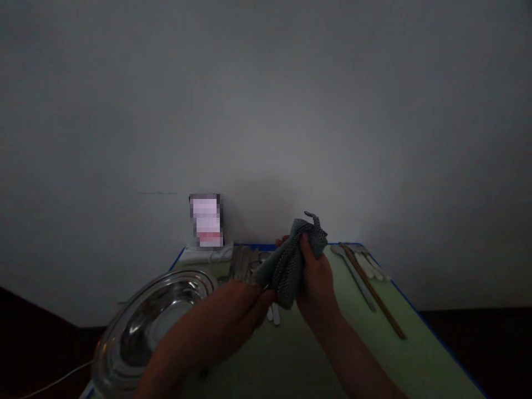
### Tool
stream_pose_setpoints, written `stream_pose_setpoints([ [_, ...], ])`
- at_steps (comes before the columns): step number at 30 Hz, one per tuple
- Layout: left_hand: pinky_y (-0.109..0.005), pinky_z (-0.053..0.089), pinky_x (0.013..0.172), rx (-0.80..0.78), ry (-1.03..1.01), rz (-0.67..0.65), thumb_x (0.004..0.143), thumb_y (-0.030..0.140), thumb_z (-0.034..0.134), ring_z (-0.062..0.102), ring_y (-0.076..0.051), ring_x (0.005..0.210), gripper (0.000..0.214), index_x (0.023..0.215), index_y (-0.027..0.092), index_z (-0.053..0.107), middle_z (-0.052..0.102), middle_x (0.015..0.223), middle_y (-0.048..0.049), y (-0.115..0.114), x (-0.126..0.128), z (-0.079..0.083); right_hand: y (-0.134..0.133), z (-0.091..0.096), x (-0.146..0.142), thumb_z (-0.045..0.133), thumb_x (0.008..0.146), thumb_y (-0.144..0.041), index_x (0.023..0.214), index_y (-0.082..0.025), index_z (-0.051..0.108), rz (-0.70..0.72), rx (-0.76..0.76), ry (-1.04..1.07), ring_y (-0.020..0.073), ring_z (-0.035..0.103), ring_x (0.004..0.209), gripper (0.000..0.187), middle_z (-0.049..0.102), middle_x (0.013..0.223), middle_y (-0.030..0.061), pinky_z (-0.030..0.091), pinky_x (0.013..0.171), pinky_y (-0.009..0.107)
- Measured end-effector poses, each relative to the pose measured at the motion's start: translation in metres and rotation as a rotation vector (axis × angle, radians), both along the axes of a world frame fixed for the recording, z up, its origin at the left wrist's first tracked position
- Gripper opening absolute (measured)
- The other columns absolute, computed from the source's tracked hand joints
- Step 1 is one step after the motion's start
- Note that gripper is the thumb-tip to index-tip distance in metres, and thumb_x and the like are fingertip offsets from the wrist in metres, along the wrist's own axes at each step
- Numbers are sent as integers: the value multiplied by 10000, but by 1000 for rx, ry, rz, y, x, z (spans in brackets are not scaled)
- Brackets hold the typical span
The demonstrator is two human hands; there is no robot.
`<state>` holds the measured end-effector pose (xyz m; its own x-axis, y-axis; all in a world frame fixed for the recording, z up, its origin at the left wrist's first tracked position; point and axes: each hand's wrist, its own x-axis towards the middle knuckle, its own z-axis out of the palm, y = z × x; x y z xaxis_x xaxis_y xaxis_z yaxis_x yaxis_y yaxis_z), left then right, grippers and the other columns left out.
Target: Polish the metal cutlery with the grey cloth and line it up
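A grey-green cloth (286,271) with a dotted trim and a hanging loop is bunched up above the table. My right hand (319,280) is closed around it, with the thumb pressed on its upper part. My left hand (245,303) is closed at the lower left edge of the cloth, touching or nearly touching it; what its fingers grip is hidden. Behind and below the hands lie several knives (241,261) and spoons, partly covered by the cloth. Light handles (275,315) show on the table just under my hands.
Stacked steel bowls (108,338) stand at the left. On the right lie a long spoon (355,280), brown chopsticks (384,310) and white-handled cutlery (366,265). A phone (208,221) with a blurred screen leans by the wall (266,111). The green table (419,349) has a blue edge.
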<state>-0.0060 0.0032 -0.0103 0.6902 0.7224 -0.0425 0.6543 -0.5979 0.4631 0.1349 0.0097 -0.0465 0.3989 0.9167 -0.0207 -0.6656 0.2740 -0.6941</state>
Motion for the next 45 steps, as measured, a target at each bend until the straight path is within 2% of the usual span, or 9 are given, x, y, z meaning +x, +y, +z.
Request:
stream_pose_setpoints([
  [8, -297, 417, 662, -19, 66, 42, 908, 397, 256, 590, -189, 744, 425, 880, 171, 614, 642, 823, -65, 7, -2, -5, 1, -3, -1, 642, 723, -398, 855, -169, 639, 101, -33, 23, 186, 659, 776, 264, 700, 757, 35, 511, 784, 358],
  [12, -270, 410, 619, -66, 67, 92, 885, 486, 298, 568, -158, 647, 442, 770, 194, 609, 603, 711, -15, 5, -17, 0, 1, 0, 31, 666, 710, -351, 941, -192, 640, 36, 109, -414, 165, 642, 772, 282, 699, 882, 30, 498, 808, 360],
  [15, -244, 395, 590, -104, 31, 114, 865, 518, 337, 544, -140, 635, 425, 744, 206, 598, 584, 699, 6, 5, -32, 4, -3, 6, 57, 666, 707, -328, 900, -179, 661, 21, 126, -856, 171, 622, 730, 245, 699, 807, 28, 506, 762, 365],
  [17, -223, 359, 522, -121, -24, 116, 856, 533, 343, 488, -117, 566, 441, 674, 195, 560, 521, 619, 25, 7, -37, 6, -6, 9, 63, 654, 718, -342, 881, -174, 668, 0, 124, -959, 178, 623, 724, 235, 701, 794, 32, 510, 739, 361],
  [23, -214, 213, 407, -108, -204, 38, 877, 556, 240, 274, -73, 424, 534, 513, 184, 356, 263, 484, 62, 11, -19, 2, -5, 4, 27, 586, 755, -460, 863, -152, 680, -81, 48, -467, 182, 658, 674, 339, 717, 829, 70, 537, 622, 321],
  [30, -227, 236, 445, 148, -34, -8, 857, 545, 357, 402, -89, 424, 517, 602, 174, 612, 441, 460, 32, 5, -1, -1, -6, 4, -1, 650, 703, -445, 755, -172, 646, -19, -82, -43, 142, 636, 612, 278, 689, 699, 17, 513, 588, 266],
  [35, -244, 256, 465, 185, 34, 41, 866, 556, 307, 488, -131, 463, 560, 664, 181, 669, 573, 510, -19, 6, 6, 1, -5, 1, -5, 645, 718, -424, 723, -193, 621, 95, -88, 47, 105, 597, 564, 232, 641, 622, -28, 490, 593, 233],
  [40, -251, 239, 474, 274, 23, 61, 899, 513, 253, 484, -137, 456, 588, 595, 166, 618, 543, 500, -20, 15, 11, -7, -6, -4, -14, 641, 716, -395, 682, -178, 624, 229, -33, 30, 109, 597, 586, 220, 651, 634, -12, 491, 602, 226],
  [45, -242, 242, 469, 147, -26, 79, 912, 519, 169, 457, -123, 448, 629, 542, 170, 538, 486, 489, 6, 21, 3, -10, 2, -9, -8, 672, 681, -385, 708, -169, 615, 162, -66, -14, 105, 586, 564, 225, 640, 612, -16, 476, 567, 217],
])
